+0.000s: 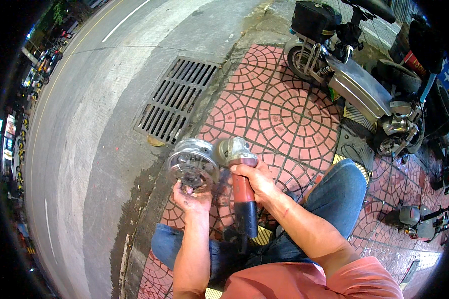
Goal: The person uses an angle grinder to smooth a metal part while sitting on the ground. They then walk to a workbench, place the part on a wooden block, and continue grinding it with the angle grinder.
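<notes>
My right hand (pixel 257 178) is wrapped round the red and black body of an angle grinder (pixel 243 192). The grinder's metal head and disc point up and to the left, right beside the rim of a round metal wheel hub (pixel 193 162). Whether disc and rim touch, I cannot tell. My left hand (pixel 192 198) grips the hub from below, its fingers reaching into the dark open middle. A cord end hangs from the grinder's lower end, between my knees.
Red patterned paving (pixel 279 104) lies ahead, with a kerb and a metal drain grate (pixel 177 97) to the left beside the road (pixel 100 134). An electric scooter (pixel 354 79) is at the upper right. Loose tyres (pixel 396 74) and machine parts (pixel 411 217) lie along the right.
</notes>
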`<act>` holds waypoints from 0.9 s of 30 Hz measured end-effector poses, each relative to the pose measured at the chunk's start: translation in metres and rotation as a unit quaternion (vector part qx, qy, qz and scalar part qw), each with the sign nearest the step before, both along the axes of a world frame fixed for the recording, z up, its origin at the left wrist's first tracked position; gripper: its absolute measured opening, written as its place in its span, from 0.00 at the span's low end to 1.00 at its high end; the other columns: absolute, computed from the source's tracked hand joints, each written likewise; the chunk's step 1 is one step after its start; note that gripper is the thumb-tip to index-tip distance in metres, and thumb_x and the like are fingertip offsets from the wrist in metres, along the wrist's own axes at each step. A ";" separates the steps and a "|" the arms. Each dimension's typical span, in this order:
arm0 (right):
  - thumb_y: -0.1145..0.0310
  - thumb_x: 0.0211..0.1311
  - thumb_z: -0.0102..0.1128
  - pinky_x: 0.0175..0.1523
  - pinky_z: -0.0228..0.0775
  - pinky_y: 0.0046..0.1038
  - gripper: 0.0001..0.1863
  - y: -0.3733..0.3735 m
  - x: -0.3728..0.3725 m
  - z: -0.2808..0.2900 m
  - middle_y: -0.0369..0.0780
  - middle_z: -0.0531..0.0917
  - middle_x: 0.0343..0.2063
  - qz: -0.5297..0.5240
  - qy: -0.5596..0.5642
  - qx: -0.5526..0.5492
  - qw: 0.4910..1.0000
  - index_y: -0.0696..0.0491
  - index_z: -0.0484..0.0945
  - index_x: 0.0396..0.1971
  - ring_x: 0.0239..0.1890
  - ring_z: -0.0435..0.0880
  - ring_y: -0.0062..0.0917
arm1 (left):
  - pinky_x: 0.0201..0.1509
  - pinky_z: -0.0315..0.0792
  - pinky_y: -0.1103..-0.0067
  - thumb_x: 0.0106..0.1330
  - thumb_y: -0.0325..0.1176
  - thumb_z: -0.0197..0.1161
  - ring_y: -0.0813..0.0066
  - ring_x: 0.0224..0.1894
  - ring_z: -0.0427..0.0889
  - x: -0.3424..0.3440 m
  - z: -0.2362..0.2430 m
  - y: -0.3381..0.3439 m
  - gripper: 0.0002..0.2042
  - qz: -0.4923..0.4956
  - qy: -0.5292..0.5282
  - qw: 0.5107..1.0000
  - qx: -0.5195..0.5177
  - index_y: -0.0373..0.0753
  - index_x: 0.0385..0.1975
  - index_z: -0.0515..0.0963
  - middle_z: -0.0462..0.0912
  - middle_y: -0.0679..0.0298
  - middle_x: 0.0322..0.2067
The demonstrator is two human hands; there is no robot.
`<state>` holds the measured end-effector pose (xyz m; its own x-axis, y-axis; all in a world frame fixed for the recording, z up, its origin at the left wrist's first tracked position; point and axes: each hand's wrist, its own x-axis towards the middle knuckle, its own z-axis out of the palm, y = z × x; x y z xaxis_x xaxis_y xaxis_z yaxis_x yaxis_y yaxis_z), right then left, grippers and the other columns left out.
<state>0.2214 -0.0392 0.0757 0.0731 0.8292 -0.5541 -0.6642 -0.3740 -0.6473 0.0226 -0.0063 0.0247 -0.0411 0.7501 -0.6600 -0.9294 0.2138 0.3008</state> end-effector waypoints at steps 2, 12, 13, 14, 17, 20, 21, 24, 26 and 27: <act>0.76 0.58 0.71 0.35 0.84 0.34 0.21 0.001 -0.002 -0.001 0.42 0.84 0.37 -0.014 -0.011 0.006 1.000 0.58 0.75 0.50 0.30 0.86 0.30 | 0.50 0.86 0.63 0.71 0.47 0.54 0.61 0.46 0.84 -0.004 -0.008 -0.001 0.20 -0.008 0.012 1.000 -0.001 0.40 0.52 0.79 0.85 0.59 0.48; 0.79 0.54 0.73 0.37 0.85 0.33 0.29 -0.001 0.002 -0.011 0.42 0.83 0.40 -0.025 -0.090 0.011 0.996 0.57 0.70 0.55 0.32 0.85 0.28 | 0.50 0.83 0.62 0.70 0.46 0.53 0.64 0.34 0.82 0.008 0.012 0.006 0.16 0.036 0.010 0.998 -0.042 0.41 0.32 0.79 0.75 0.68 0.20; 0.79 0.53 0.74 0.38 0.85 0.33 0.29 -0.002 0.001 -0.012 0.42 0.83 0.41 -0.023 -0.094 0.016 0.995 0.57 0.70 0.55 0.32 0.85 0.28 | 0.50 0.83 0.61 0.70 0.46 0.53 0.64 0.34 0.82 0.008 0.012 0.006 0.16 0.032 0.009 0.999 -0.042 0.40 0.32 0.79 0.76 0.68 0.20; 0.79 0.53 0.74 0.38 0.85 0.33 0.29 -0.003 0.001 -0.013 0.42 0.83 0.41 -0.017 -0.091 0.016 0.996 0.57 0.70 0.54 0.33 0.85 0.28 | 0.50 0.83 0.61 0.70 0.46 0.53 0.64 0.34 0.82 0.008 0.013 0.005 0.15 0.029 0.008 0.999 -0.042 0.40 0.32 0.79 0.76 0.68 0.21; 0.79 0.52 0.75 0.38 0.85 0.34 0.29 -0.002 0.000 -0.011 0.41 0.83 0.40 -0.008 -0.080 0.018 0.997 0.57 0.70 0.53 0.33 0.85 0.28 | 0.50 0.84 0.62 0.69 0.45 0.54 0.63 0.34 0.83 0.007 0.015 0.006 0.15 0.026 -0.006 0.999 -0.035 0.40 0.31 0.79 0.78 0.67 0.22; 0.79 0.53 0.75 0.38 0.84 0.35 0.29 0.000 -0.003 -0.009 0.42 0.83 0.40 -0.005 -0.078 0.016 0.997 0.58 0.70 0.54 0.32 0.85 0.28 | 0.49 0.85 0.64 0.71 0.48 0.55 0.59 0.45 0.85 -0.005 -0.002 0.006 0.21 0.022 -0.023 0.999 -0.026 0.38 0.53 0.77 0.84 0.56 0.49; 0.79 0.53 0.74 0.38 0.84 0.35 0.28 -0.001 -0.004 -0.003 0.42 0.83 0.40 0.003 -0.087 0.006 0.996 0.58 0.71 0.54 0.31 0.85 0.29 | 0.49 0.85 0.64 0.70 0.47 0.55 0.59 0.45 0.85 -0.008 -0.006 0.006 0.20 0.009 -0.021 1.000 -0.016 0.38 0.51 0.78 0.85 0.56 0.47; 0.79 0.54 0.73 0.37 0.84 0.36 0.27 -0.001 -0.007 0.004 0.42 0.83 0.39 0.008 -0.088 0.003 0.996 0.58 0.71 0.53 0.30 0.85 0.29 | 0.49 0.85 0.64 0.68 0.47 0.56 0.59 0.43 0.85 -0.013 -0.015 0.005 0.19 -0.011 -0.016 1.000 -0.005 0.37 0.47 0.79 0.86 0.57 0.44; 0.79 0.54 0.73 0.37 0.84 0.36 0.27 0.000 -0.006 0.001 0.42 0.83 0.39 0.002 -0.063 0.021 0.998 0.58 0.71 0.53 0.30 0.86 0.29 | 0.49 0.85 0.64 0.68 0.46 0.57 0.59 0.43 0.86 -0.012 -0.016 0.007 0.19 0.004 -0.016 1.000 -0.021 0.37 0.45 0.80 0.86 0.58 0.42; 0.79 0.54 0.73 0.37 0.84 0.36 0.26 0.002 -0.003 -0.002 0.42 0.83 0.39 -0.001 -0.042 0.034 0.999 0.58 0.71 0.53 0.30 0.86 0.29 | 0.50 0.85 0.63 0.67 0.46 0.57 0.59 0.43 0.86 -0.013 -0.016 0.006 0.19 -0.004 -0.014 1.000 -0.019 0.37 0.45 0.80 0.86 0.59 0.43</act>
